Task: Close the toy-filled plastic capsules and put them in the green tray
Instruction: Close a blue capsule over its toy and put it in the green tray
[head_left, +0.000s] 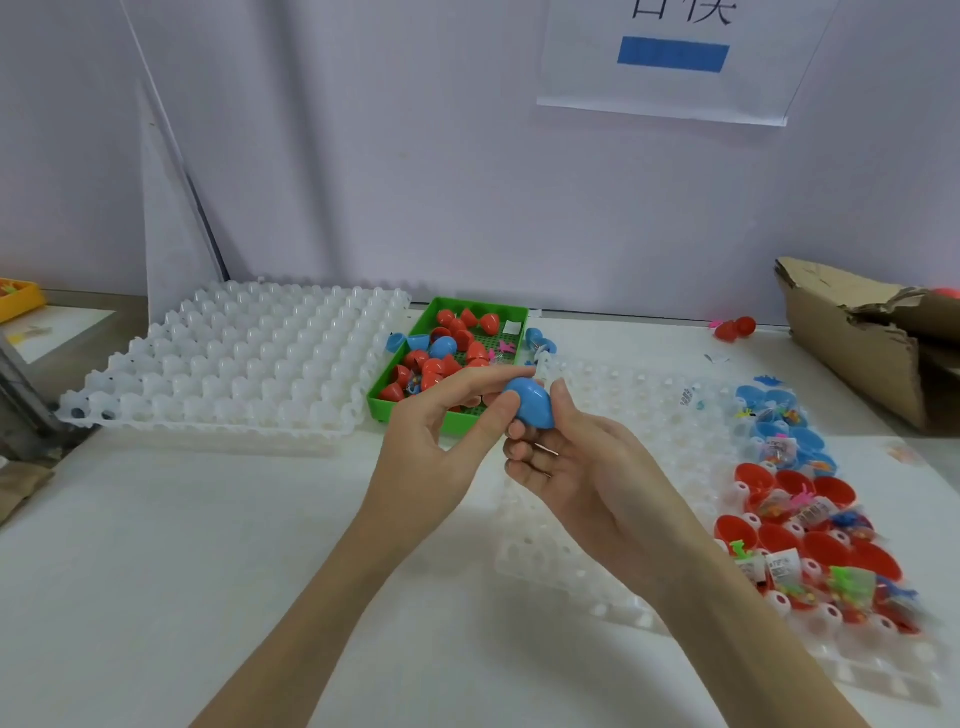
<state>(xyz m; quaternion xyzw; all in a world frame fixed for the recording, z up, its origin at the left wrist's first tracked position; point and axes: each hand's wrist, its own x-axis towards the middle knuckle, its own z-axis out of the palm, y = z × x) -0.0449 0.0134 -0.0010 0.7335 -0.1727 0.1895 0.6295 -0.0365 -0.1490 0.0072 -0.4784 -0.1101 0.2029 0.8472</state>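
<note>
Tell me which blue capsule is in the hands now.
The closed blue capsule, held between left hand and right hand before the green tray; other blue ones lie in trays.

We can read nothing in full: the wall sheet (670, 57) shows only the cut-off bottoms of large dark characters above a blue bar, and the toy packet labels (782, 564) are too small for us.

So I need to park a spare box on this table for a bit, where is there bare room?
Bare tabletop lies in front of the white tray at left, up to the left hand. A smaller strip runs behind the right-hand tray, between the green tray and the cardboard box. The right side is crowded with open capsules.
</note>
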